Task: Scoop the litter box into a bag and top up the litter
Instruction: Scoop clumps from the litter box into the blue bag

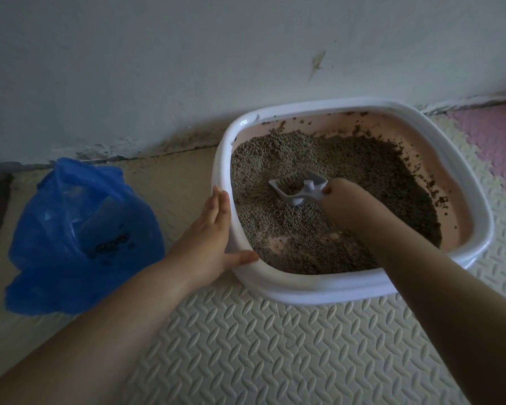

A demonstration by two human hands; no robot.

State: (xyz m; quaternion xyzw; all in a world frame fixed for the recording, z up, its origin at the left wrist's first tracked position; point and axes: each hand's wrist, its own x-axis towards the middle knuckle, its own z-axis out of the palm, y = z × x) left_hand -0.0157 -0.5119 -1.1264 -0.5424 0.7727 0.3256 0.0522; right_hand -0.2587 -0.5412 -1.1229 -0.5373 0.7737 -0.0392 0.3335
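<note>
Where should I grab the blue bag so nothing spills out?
Take the bag by its bunched top edge, reaching down from above. Its mouth gapes upward with dark clumps lying low inside, so lifting by the top probably keeps them in.

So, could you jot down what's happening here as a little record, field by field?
Litter box: white rim, pink inside, on floor mat beside wall
Litter: grey granules, pink floor showing near front
Scoop: pale, slotted, resting in litter
Right hand: grips scoop handle
Left hand: flat against box's left rim
Bag: blue, open, left of box, dark clumps inside
</note>
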